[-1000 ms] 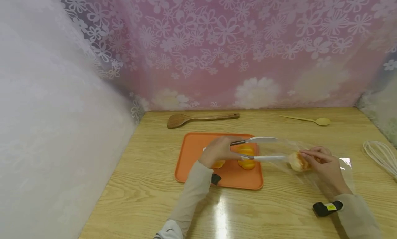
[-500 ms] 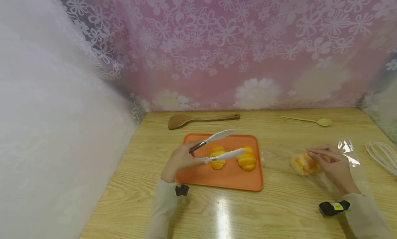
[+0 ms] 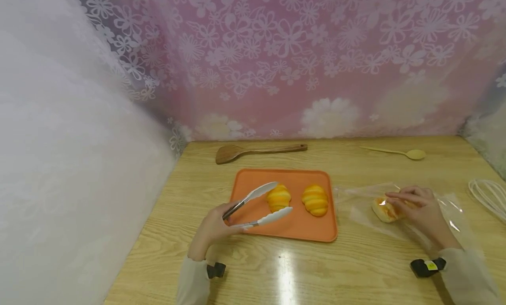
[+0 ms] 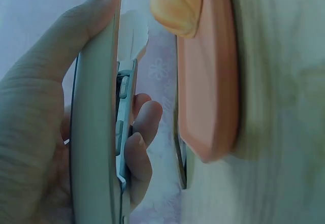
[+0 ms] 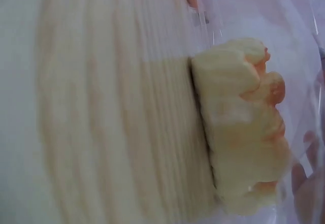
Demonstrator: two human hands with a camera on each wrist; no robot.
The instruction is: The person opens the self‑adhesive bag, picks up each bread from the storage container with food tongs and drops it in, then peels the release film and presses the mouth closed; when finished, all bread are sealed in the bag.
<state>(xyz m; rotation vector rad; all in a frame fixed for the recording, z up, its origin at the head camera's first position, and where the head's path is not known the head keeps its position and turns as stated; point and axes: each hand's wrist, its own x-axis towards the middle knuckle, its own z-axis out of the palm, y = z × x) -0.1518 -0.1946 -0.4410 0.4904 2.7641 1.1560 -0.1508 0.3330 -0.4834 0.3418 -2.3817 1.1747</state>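
My left hand (image 3: 213, 228) holds a pair of metal tongs (image 3: 258, 221), whose two arms stand apart with nothing between the tips. The tongs are over the left part of an orange tray (image 3: 253, 176). Two yellow croissant-shaped breads, a left one (image 3: 279, 197) and a right one (image 3: 315, 200), lie on that tray. To its right, my right hand (image 3: 421, 212) pinches a clear plastic bag (image 3: 357, 201). Inside the bag a pale bread with a browned top (image 5: 238, 132) rests on the table, partly hidden by the hand in the head view.
Behind the tray lies a wooden spatula (image 3: 261, 151). A yellow spoon (image 3: 415, 154) is at the back right. At the right edge I see a pale whisk (image 3: 488, 197). A patterned pink backdrop (image 3: 316, 67) stands behind the wooden table (image 3: 245, 274).
My left hand has drawn the tongs out of the bag and moved left and toward me over the tray. The bread is in the bag; my right hand has shifted slightly right.
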